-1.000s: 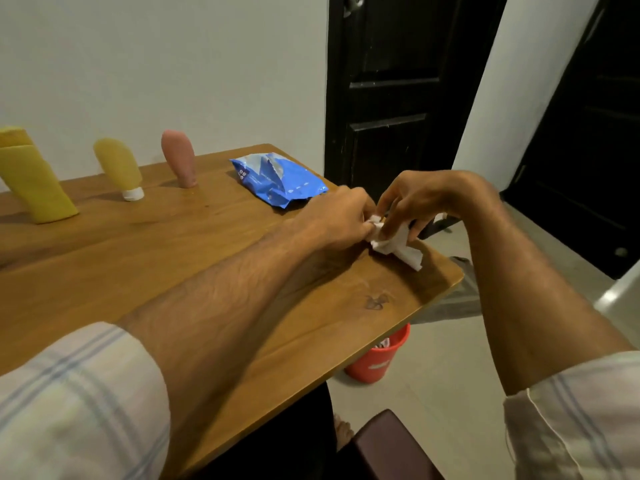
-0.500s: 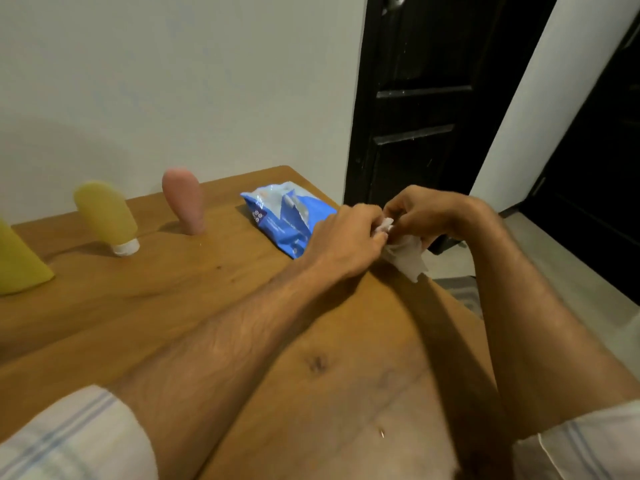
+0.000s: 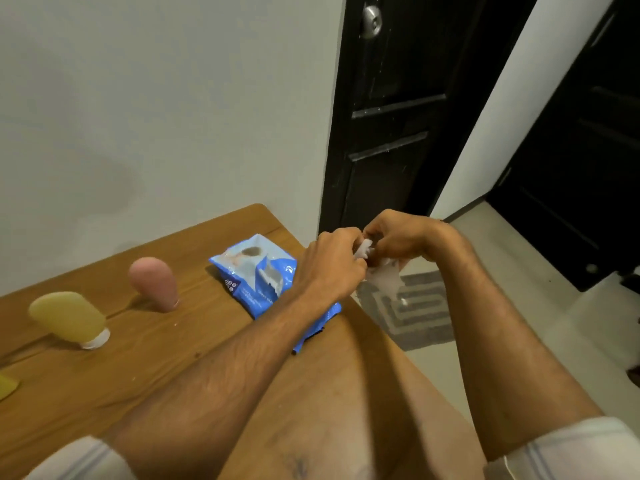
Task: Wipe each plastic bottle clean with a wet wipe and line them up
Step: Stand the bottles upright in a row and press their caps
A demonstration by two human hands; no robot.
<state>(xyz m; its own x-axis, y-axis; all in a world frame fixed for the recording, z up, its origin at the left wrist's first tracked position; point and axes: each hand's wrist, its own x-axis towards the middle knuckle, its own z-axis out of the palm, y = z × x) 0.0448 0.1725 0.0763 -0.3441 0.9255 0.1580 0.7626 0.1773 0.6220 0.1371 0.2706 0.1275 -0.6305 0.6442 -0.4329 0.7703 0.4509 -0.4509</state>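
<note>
Seemingly barely begun, my left hand (image 3: 330, 268) and right hand (image 3: 398, 237) both pinch one wet wipe (image 3: 382, 275), while the pink bottle (image 3: 154, 284) and yellow bottle (image 3: 69, 318) wait.

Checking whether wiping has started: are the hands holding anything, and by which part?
The left hand and right hand both pinch the wet wipe by its upper edge; the rest hangs below.

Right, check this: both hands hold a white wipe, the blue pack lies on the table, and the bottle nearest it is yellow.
One slip. The head view shows the pink bottle nearest the blue pack; the yellow bottle stands further left. Otherwise right: left hand and right hand both pinch the white wipe, and the pack lies on the table.
</note>
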